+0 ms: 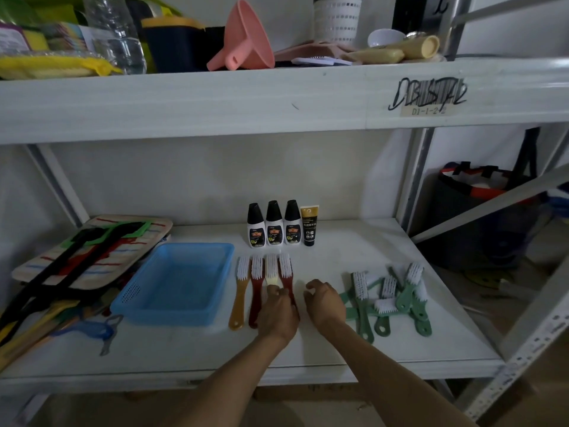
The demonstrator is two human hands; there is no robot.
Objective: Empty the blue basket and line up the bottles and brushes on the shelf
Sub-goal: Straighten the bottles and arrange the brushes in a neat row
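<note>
The blue basket sits on the white shelf with nothing visible inside. Behind it to the right stand three black-capped bottles and a dark tube in a row. In front of them lie several brushes side by side: an orange one, a dark red one, a cream one and another red one. My left hand lies over the handles of the cream and red brushes, fingers curled on them. My right hand hovers just right of them, fingers loosely curled, holding nothing.
A heap of green-handled brushes lies at the right of the shelf. Striped mats and long-handled tools are stacked at the left. The upper shelf holds a pink funnel, a clear bottle and sponges. Metal uprights frame the right side.
</note>
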